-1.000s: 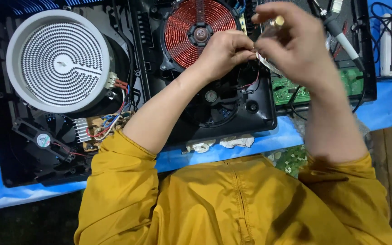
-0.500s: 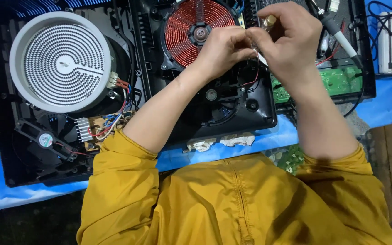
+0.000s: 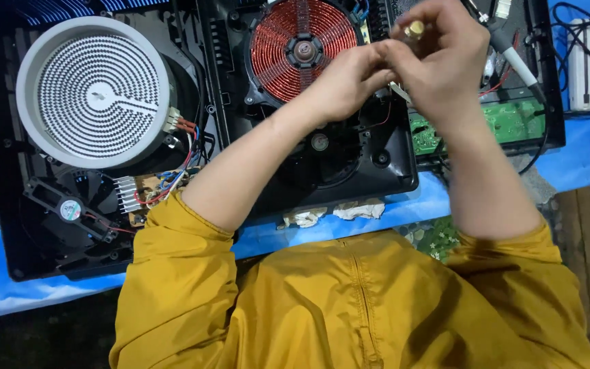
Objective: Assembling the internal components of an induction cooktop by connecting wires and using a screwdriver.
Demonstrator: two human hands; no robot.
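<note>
My right hand [image 3: 445,65] is closed around a small tool with a yellowish end [image 3: 414,29] that sticks up between its fingers. A thin metal tip [image 3: 399,92] shows below the fist. My left hand [image 3: 343,78] reaches across, its fingertips pinched against the tool where the two hands meet. Both hands hover over an opened black cooker housing [image 3: 377,157], just right of a red copper coil [image 3: 302,51]. What lies directly under the hands is hidden.
A white round heating disc [image 3: 93,92] sits at the left with coloured wires [image 3: 179,147] and a fan [image 3: 69,208]. A green circuit board [image 3: 513,119], a pen-shaped probe [image 3: 513,55] and a white power strip [image 3: 588,65] lie right. Crumpled tissue [image 3: 332,213] rests on blue cloth [image 3: 582,150].
The hands stay over the same spot. My left fingers have drawn in tighter against my right hand, and the right fist has turned slightly.
</note>
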